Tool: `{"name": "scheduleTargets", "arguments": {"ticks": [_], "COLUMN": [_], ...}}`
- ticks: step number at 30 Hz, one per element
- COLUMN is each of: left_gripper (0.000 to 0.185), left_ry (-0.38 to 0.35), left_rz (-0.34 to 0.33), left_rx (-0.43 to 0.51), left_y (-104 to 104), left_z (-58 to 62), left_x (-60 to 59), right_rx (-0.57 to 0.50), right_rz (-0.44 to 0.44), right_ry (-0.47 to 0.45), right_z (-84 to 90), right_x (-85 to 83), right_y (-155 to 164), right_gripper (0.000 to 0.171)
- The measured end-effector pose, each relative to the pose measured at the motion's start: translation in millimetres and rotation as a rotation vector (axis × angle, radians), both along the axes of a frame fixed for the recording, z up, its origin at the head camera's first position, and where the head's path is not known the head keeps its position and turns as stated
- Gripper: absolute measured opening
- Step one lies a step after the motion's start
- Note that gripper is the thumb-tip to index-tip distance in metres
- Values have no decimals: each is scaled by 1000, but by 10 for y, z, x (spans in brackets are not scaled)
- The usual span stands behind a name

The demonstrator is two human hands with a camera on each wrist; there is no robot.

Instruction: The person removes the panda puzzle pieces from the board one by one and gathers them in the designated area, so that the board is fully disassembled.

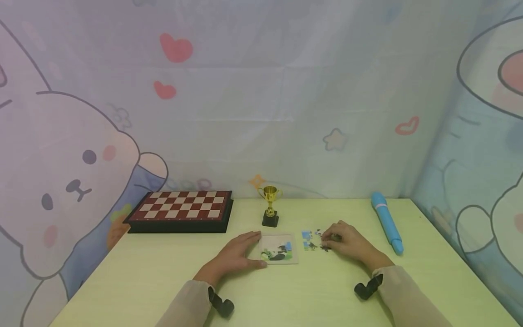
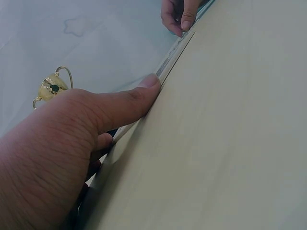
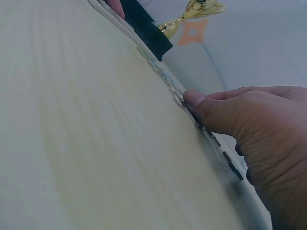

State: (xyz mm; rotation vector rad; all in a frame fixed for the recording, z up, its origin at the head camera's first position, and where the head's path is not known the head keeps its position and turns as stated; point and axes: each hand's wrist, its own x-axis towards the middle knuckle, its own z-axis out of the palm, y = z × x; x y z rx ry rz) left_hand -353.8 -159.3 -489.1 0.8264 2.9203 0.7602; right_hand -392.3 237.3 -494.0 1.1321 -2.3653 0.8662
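Fingers touching puzzle pieces, left hand steadying tray

Soft, even light fills the head view, bright without glare; the pale green table shows only faint shadows, under the left hand and beside the small gold trophy. The curtain backdrop behind the trophy looks washed out and slightly hazy. Both wrist views are tilted and dimmer, the near hand blurred and large, the trophy soft beyond it.
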Motion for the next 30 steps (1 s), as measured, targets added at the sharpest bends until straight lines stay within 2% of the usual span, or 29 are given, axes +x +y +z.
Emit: {"name": "scheduleTargets", "arguments": {"ticks": [21,26,30], "left_gripper": [96,95,95], "left_ry": [0,8,11], "left_rz": [6,7,1], "left_rx": [-1,-7,-12], "left_y": [-4,-1,-3], "left_z": [-12,-6,-2], "left_x": [-6,-8,-9], "right_rx": [-34,-53,-16], "right_rz": [-10,28,68], "right_ry": [-21,-26,-46], "right_z": [-33,-20,-11], "right_x": [-13,-3,9], "right_y": [-3,-153,-409], "right_gripper": [15,14,20]}}
